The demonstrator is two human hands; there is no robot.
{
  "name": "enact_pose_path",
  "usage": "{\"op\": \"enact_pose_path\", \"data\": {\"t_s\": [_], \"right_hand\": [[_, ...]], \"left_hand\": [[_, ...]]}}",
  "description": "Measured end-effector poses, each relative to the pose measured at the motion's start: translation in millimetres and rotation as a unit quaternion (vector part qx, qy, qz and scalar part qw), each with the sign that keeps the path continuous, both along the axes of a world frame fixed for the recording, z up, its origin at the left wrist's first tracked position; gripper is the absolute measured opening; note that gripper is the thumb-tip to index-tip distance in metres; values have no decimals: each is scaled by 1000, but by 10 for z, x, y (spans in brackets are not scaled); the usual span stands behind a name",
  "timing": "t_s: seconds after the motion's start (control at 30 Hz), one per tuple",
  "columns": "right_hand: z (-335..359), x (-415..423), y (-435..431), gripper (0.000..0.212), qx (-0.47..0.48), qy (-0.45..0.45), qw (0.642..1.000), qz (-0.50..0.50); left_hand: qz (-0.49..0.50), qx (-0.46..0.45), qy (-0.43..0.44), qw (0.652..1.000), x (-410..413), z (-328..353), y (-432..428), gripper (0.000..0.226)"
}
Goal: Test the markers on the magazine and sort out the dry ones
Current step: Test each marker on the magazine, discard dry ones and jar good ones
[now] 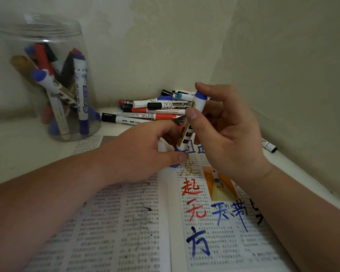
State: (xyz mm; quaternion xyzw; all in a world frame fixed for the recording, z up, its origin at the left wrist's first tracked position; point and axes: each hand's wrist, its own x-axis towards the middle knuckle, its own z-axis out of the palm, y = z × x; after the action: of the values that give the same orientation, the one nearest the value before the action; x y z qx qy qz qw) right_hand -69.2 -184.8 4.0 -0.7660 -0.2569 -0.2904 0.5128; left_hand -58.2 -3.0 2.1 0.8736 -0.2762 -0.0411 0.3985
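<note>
An open magazine [126, 228] lies in front of me, its right page marked with red, blue, black and gold characters. My right hand [228, 134] grips a white marker with a blue end [199, 103], held upright over the top of the page. My left hand [149, 152] pinches the lower end of that marker, where a blue cap [178, 149] shows between its fingers. A pile of several markers [151, 110] lies behind my hands by the wall.
A clear plastic jar [45, 79] with several markers stands at the back left. One black-capped marker [270, 146] lies alone at the right, by the wall. Walls close in behind and on the right.
</note>
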Motion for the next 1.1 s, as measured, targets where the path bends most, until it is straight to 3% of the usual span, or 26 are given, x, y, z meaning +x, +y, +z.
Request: {"op": "enact_pose_path", "data": {"t_s": [0.33,0.87,1.1], "right_hand": [[-85,17,98,36,29,7,999,15],[-25,-24,60,38,-17,57,998,10],[43,3,27,27,41,57,997,-42]], "left_hand": [[22,13,-78,997,25,7,39,27],[10,24,-90,996,58,9,49,20],[-1,-18,-82,996,129,-32,115,16]]}}
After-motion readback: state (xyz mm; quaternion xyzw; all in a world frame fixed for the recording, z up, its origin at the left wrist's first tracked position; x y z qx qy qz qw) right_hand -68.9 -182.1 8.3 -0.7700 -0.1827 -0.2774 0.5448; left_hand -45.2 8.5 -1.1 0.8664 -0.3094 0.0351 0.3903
